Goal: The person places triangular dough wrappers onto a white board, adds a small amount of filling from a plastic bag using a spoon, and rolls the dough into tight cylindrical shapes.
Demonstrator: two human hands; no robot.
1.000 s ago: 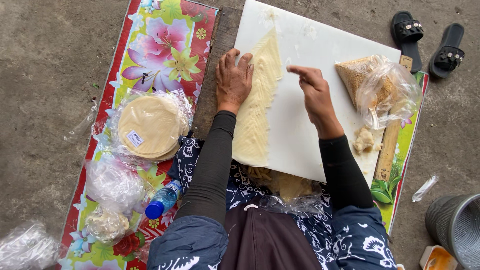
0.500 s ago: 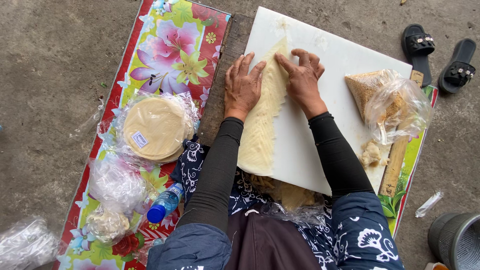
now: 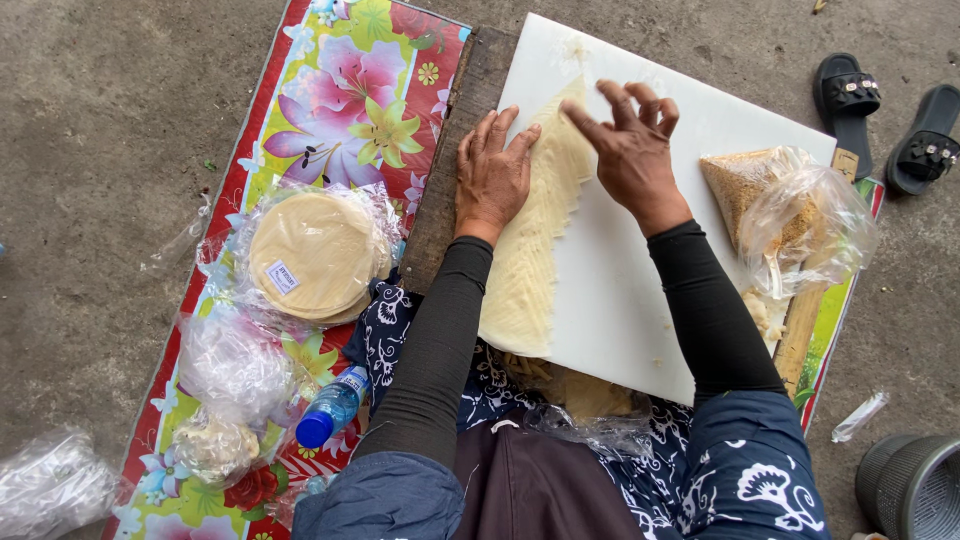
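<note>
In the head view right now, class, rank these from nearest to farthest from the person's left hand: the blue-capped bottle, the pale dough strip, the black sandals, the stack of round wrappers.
1. Pale dough strip: touching the left hand, on the white board.
2. Stack of round wrappers: lower left, on the flowered mat.
3. Blue-capped bottle: farther down, beside the knee.
4. Black sandals: far right, on the concrete.

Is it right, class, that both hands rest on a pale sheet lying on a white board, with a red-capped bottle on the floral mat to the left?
Not quite: the bottle has a blue cap, as the head view shows. The rest holds: the left hand and right hand are on the pale sheet, on the white board, floral mat to the left.
</note>
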